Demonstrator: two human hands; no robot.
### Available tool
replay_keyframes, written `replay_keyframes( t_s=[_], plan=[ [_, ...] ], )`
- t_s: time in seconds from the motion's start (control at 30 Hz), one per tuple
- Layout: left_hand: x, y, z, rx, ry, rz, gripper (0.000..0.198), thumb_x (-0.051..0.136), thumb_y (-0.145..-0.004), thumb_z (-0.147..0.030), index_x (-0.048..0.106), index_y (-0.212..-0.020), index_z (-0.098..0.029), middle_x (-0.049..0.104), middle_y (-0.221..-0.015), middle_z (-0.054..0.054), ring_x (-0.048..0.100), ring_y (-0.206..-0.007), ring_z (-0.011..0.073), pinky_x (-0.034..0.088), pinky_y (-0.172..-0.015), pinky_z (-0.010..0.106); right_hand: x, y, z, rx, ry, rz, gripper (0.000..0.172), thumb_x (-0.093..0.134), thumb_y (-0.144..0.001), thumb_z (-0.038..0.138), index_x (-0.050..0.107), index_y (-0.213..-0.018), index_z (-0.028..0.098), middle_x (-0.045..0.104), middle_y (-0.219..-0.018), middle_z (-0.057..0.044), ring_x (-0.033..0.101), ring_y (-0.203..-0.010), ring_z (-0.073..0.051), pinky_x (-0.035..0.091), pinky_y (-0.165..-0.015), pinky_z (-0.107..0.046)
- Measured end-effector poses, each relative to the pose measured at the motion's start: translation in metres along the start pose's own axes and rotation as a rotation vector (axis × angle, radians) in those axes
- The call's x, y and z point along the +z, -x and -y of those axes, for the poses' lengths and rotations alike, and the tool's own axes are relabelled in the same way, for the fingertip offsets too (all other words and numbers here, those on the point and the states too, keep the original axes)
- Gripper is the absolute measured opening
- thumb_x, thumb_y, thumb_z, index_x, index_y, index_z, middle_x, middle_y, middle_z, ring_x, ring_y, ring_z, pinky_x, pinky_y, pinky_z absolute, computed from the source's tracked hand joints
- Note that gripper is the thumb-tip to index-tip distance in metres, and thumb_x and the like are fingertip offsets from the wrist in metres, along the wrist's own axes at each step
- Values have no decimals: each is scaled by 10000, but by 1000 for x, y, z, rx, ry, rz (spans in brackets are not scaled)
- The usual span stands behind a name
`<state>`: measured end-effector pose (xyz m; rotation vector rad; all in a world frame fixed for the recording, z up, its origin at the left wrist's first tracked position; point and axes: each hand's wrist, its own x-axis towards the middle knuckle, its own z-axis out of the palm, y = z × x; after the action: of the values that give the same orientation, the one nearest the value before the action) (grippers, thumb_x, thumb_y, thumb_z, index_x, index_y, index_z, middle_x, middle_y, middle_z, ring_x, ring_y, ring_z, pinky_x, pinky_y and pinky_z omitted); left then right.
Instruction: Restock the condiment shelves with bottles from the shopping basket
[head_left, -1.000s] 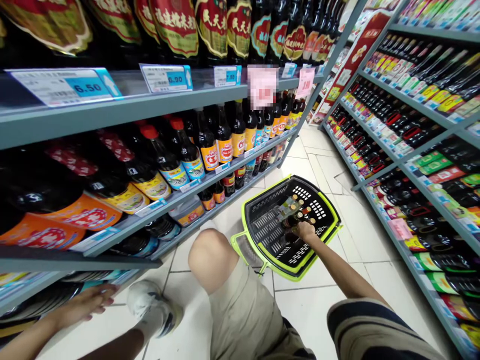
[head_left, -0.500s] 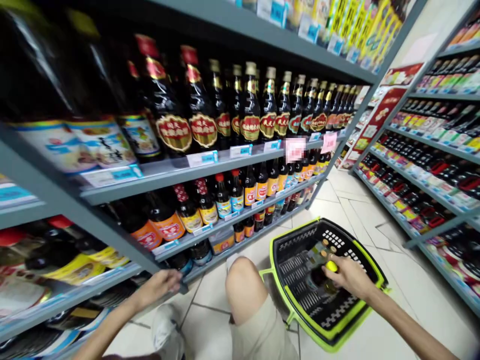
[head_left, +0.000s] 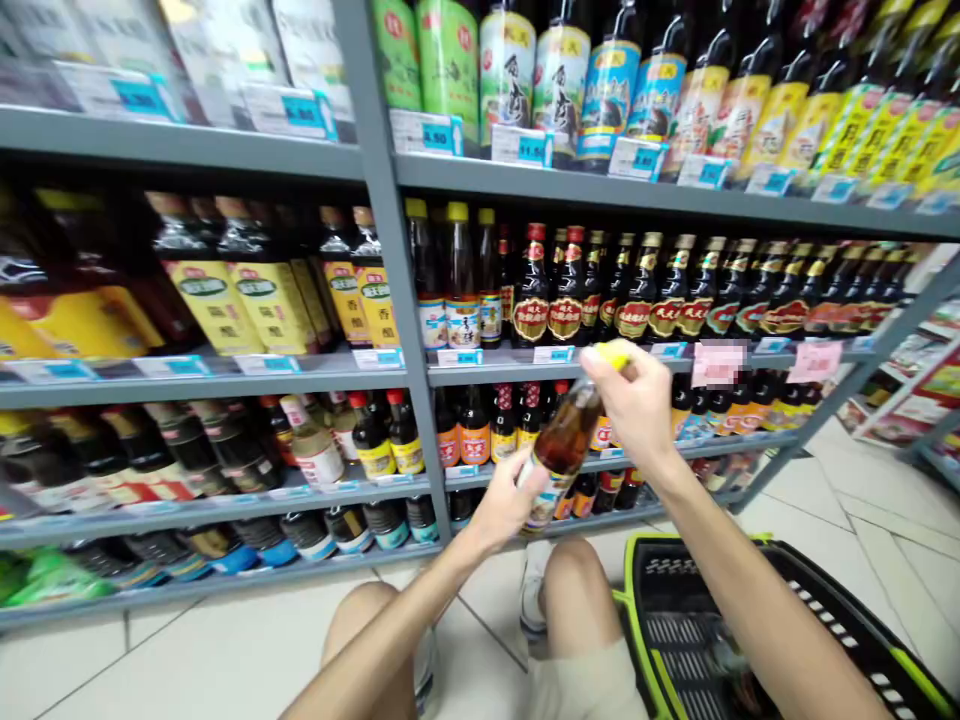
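The wearer has on khaki shorts [head_left: 581,685] and a white sneaker [head_left: 534,590].

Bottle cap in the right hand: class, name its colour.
The bottle cap is yellow, best seen in the head view.

The bare right hand [head_left: 636,408] bends over up high in the middle, and the bare left hand [head_left: 508,502] curls just below it.

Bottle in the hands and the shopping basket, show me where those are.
Glass bottle [head_left: 564,442], head view, point on its amber body.
Shopping basket [head_left: 638,625], head view, point on its lime-green rim.
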<state>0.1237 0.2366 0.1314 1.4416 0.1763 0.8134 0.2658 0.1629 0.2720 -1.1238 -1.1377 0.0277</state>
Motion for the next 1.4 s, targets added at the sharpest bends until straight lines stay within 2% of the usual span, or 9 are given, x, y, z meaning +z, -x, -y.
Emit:
replay_keyframes(
  t_s=[0.07,0.2,0.4,0.57,0.8,1.0,1.1,1.27,1.4],
  plan=[
    [-13,11,-7,-132,226,-5,827,614,-805,-877,746,-1123,-125,758,-881,121,733,-801,256,580,-702,325,29,-10,-4,47,-109,180,439,782,-842,628,704,-895,199,668,-819,-3,592,-747,-149,529,-702,-285],
    [-25,25,-26,-340,618,160,879,498,-847,-893,700,-1190,-110,731,-757,87,685,-536,219,563,-531,326,69,-6,-21,185,-361,419,454,717,-906,651,717,-1039,217,744,-1004,-42,688,-919,-182,592,-867,-338],
    [-29,24,-33,-281,617,79,928,565,-803,-905,685,-1246,-99,791,-945,162,784,-791,311,639,-709,406,100,4,-28,382,-570,401,530,706,-888,696,704,-1110,215,768,-1029,-54,739,-895,-189,649,-786,-332],
    [-37,23,-25,-248,472,-121,923,735,-708,-868,696,-1245,-119,809,-951,146,798,-843,306,652,-760,389,100,-1,-24,367,-521,304,576,730,-857,715,694,-1122,204,769,-1054,-63,740,-910,-189,656,-826,-361],
    [-33,24,-33,-249,464,-174,946,759,-692,-853,670,-1271,-110,804,-915,131,795,-772,277,660,-710,365,91,-1,-22,418,-549,351,596,742,-846,728,708,-1127,203,777,-1100,-75,732,-958,-203,645,-863,-357],
    [-34,21,-42,-322,491,-154,932,691,-743,-875,663,-1280,-114,800,-934,148,795,-817,295,654,-722,375,67,27,-32,545,-452,528,458,754,-909,594,701,-1204,247,777,-1044,-33,677,-740,-161,603,-599,-291],
    [-32,20,-41,-327,454,-164,938,661,-753,-888,648,-1306,-132,799,-986,149,790,-902,309,650,-783,396,61,34,-39,492,-364,529,477,799,-881,562,719,-1242,261,786,-1100,-31,715,-884,-182,642,-763,-314],
    [-33,9,-37,-49,106,-134,956,635,-752,-893,586,-1376,-170,763,-1185,148,739,-1095,312,587,-975,417,52,14,-36,381,-340,545,513,819,-851,579,748,-1217,227,798,-1162,-54,733,-1105,-232,587,-1067,-439],
    [-49,-30,-72,255,-329,-89,785,642,-872,-783,577,-1342,-158,696,-1330,164,671,-1196,306,527,-1060,438,45,-21,-9,87,-258,503,550,816,-846,604,727,-1253,244,769,-1265,-70,696,-1229,-281,553,-1136,-501]
  ],
)
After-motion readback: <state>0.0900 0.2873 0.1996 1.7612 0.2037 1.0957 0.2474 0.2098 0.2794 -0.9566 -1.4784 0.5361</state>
